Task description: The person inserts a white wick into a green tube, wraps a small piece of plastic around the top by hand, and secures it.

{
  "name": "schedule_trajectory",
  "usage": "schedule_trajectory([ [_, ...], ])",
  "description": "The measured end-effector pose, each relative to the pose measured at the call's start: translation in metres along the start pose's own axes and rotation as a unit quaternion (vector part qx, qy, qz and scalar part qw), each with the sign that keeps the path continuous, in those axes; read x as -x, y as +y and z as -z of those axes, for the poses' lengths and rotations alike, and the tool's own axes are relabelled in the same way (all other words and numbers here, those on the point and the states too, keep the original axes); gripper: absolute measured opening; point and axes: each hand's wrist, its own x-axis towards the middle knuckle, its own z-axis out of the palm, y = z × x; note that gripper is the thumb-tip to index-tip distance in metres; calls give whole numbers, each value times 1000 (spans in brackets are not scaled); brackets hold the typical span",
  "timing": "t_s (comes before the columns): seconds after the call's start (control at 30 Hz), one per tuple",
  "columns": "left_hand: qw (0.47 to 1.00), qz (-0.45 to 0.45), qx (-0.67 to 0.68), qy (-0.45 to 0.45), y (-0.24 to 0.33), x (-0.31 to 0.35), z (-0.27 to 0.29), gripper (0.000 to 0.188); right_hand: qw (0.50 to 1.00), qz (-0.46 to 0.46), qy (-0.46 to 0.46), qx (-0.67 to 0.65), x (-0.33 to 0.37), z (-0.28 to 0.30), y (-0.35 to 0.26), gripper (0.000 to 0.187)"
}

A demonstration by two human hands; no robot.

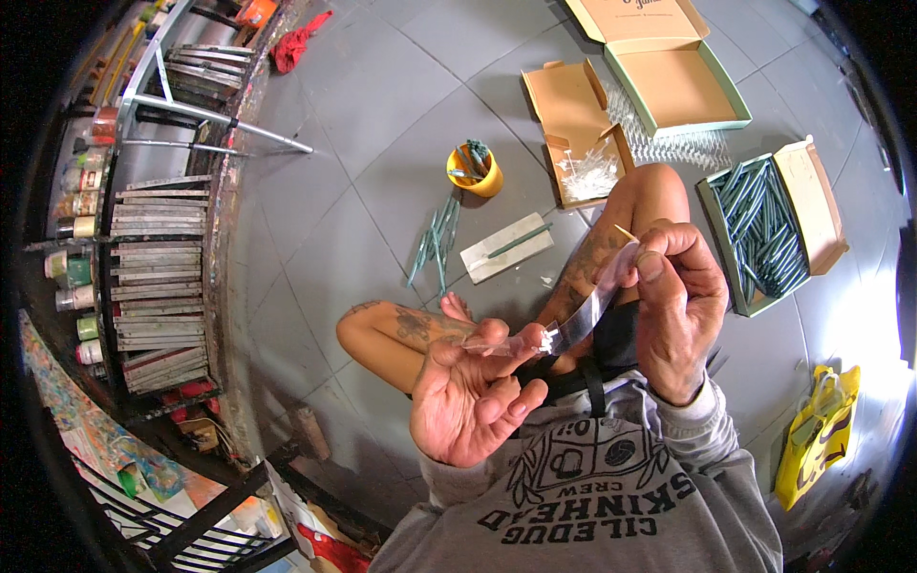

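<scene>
A narrow clear plastic sleeve (590, 307) stretches between my two hands, with a few small white pieces (547, 339) at its lower left part. My left hand (473, 396), palm up, grips the sleeve's lower end between thumb and fingers. Pinched between the thumb and forefinger of my right hand (680, 301) is its upper end. A pale pointed tip (626, 232) sticks out by the right fingertips; what it belongs to is hidden. In front of my crossed legs, a dark green pen-like stick (521, 241) lies on a pale rectangular block (480, 262).
Several green sticks (436, 241) lie beside a yellow cup (487, 183) of sticks. An open box (770, 234) of green sticks stands at right. Farther off are a cardboard box (564, 105) with white pieces and a green-edged box (669, 81). A loaded rack (158, 277) lines the left.
</scene>
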Motion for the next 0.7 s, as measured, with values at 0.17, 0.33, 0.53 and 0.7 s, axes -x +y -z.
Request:
schedule_trajectory([
  [0.17,998,-26,-13,55,-1,3,-3,41,1000,10,-6,19,-1,4,2,8],
  [0.33,999,4,-37,23,5,1,-2,41,999,33,-12,11,-2,4,6,8],
  [0.53,999,-13,-22,40,3,3,-4,41,999,32,3,18,-4,2,1,8],
  [0.7,1000,0,-11,0,6,3,1,42,999,47,6,16,-7,3,0,8],
])
